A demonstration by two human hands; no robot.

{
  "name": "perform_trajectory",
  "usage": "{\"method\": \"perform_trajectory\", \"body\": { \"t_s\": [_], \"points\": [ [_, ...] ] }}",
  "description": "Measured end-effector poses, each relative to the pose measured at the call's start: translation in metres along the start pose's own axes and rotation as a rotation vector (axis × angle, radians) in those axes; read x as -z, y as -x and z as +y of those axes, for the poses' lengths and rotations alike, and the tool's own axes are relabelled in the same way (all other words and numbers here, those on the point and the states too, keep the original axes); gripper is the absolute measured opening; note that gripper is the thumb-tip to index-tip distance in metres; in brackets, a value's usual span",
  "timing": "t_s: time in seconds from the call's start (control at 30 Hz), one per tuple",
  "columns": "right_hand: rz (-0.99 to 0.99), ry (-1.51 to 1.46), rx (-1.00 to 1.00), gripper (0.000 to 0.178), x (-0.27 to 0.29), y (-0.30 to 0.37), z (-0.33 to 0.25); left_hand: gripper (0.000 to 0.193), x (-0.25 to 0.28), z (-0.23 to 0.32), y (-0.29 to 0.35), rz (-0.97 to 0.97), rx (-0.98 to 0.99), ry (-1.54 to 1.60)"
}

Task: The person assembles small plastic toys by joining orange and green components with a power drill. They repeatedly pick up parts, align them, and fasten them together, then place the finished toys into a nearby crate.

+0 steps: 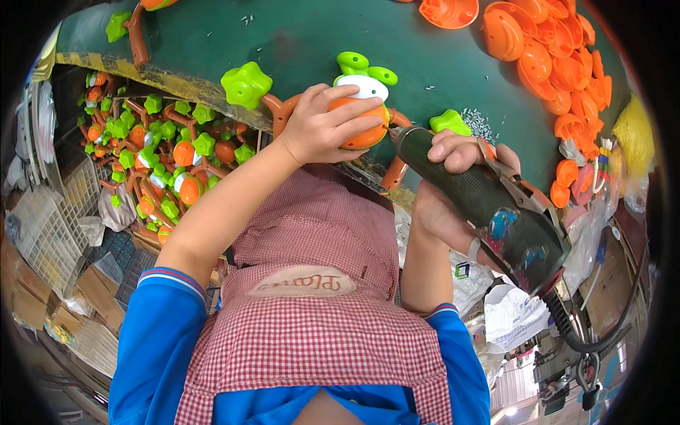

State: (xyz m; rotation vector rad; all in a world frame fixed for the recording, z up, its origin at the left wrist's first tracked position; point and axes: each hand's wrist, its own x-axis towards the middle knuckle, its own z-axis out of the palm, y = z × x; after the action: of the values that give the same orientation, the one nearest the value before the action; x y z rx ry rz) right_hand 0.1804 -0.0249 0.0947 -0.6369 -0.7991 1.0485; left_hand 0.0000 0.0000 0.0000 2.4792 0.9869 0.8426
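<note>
My left hand (324,124) presses its fingers over a plastic toy (363,134) with an orange body, a white face and green knobs on top. Brown branch-like arms with green star-shaped ends stick out on both sides of the toy, at the green table's near edge. In my right hand (460,180) is a dark electric screwdriver (482,212), its fingers wrapped round the body and over a metal lever. The screwdriver's tip meets the right side of the orange body, and a cable runs from its rear end.
Small screws (479,125) lie in a pile on the green table (297,42), with a few scattered. Orange shells (559,64) are heaped at the right. Below the table edge at left, a container holds many assembled toys (180,152). A yellow bag (635,134) hangs far right.
</note>
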Motion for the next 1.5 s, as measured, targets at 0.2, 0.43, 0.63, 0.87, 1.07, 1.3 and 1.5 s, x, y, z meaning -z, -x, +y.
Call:
{"method": "perform_trajectory", "body": {
  "t_s": [0.2, 0.43, 0.63, 0.87, 1.07, 1.3, 1.5],
  "points": [
    [0.001, 0.100, -0.035, 0.118, -0.005, 0.003, 0.015, 0.056, 0.005, -0.002, 0.003, 0.001, 0.018, 0.005],
    [-0.096, 0.080, -0.080, 0.098, 0.001, -0.002, 0.031, 0.053, 0.003, 0.000, 0.002, 0.021, 0.025, -0.004],
    [-0.170, 0.056, -0.120, 0.082, 0.003, -0.004, 0.035, 0.052, -0.005, 0.002, 0.004, 0.060, 0.037, -0.023],
    [-0.135, 0.033, -0.127, 0.071, 0.001, -0.017, 0.028, 0.048, 0.001, 0.003, 0.004, 0.022, 0.044, -0.020],
    [-0.015, 0.022, -0.030, 0.117, -0.002, -0.016, 0.007, 0.056, 0.005, 0.007, 0.004, -0.035, 0.095, 0.014],
    [0.018, -0.037, 0.005, 0.114, -0.009, -0.011, -0.027, 0.036, 0.020, 0.043, -0.014, -0.001, 0.217, 0.045],
    [0.102, 0.025, -0.019, 0.110, 0.003, 0.005, -0.044, 0.015, 0.020, 0.039, -0.018, -0.004, 0.138, -0.012]
  ]
}}
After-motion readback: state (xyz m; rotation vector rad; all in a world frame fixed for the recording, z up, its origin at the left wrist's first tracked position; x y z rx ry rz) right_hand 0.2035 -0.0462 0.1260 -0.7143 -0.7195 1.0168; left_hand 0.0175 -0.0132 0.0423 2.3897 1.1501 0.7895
